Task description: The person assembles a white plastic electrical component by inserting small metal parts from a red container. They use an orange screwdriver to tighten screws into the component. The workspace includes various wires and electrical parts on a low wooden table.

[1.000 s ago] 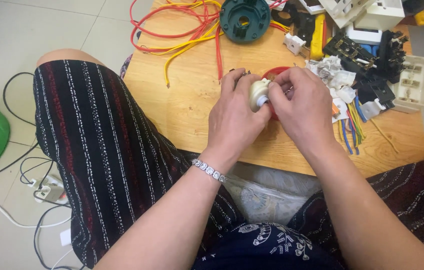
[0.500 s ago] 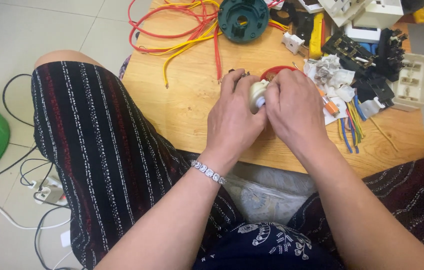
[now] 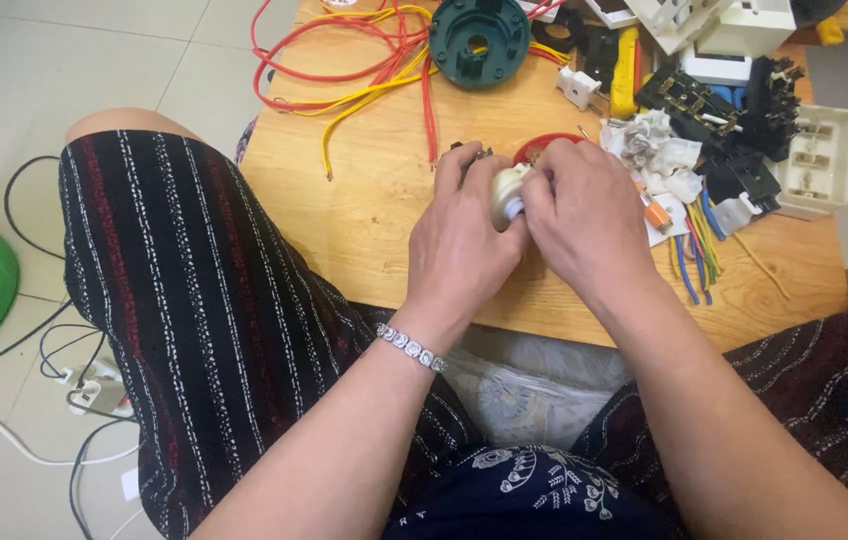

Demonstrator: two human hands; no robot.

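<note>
Low wooden table (image 3: 374,210), tiled floor (image 3: 74,60), loose wires (image 3: 344,75)

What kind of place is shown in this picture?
Probably a home workspace for electrical repair: a low wooden table on a tiled floor, covered with loose red and yellow wires and white socket parts.

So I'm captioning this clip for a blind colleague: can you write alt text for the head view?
Two bare hands, left hand and right hand, together grip a small cream round part above a low wooden table. Behind lie red and yellow wires, a dark green round housing and loose switch parts. Striped knees frame the table.
</note>
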